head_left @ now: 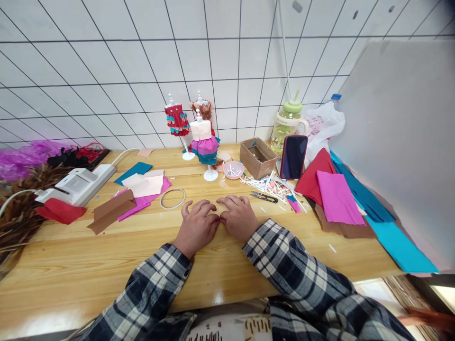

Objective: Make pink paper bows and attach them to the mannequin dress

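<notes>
My left hand point(199, 221) and my right hand point(239, 218) meet over the middle of the wooden table, thumbs tip to tip. Both are closed in a pinch. A tiny dark reddish bit seems to show between the thumbs, too small to name. Just beyond my left hand lies a roll of narrow tape point(172, 199). Black thread snips point(264, 197) rest past my right hand. Farther back, a small doll-dress stand point(204, 144) wears a cream, purple and teal crepe-paper dress, with a red dress point(177, 121) on another stand beside it.
Crepe-paper pieces point(144, 183) and a power strip point(80, 184) lie at left. Toward the back are a pink dish point(233, 170), a cardboard box point(259, 157), paper scraps point(275, 185), a phone point(293, 157) and a bottle point(285, 125). Folded crepe paper point(339, 198) is stacked at right.
</notes>
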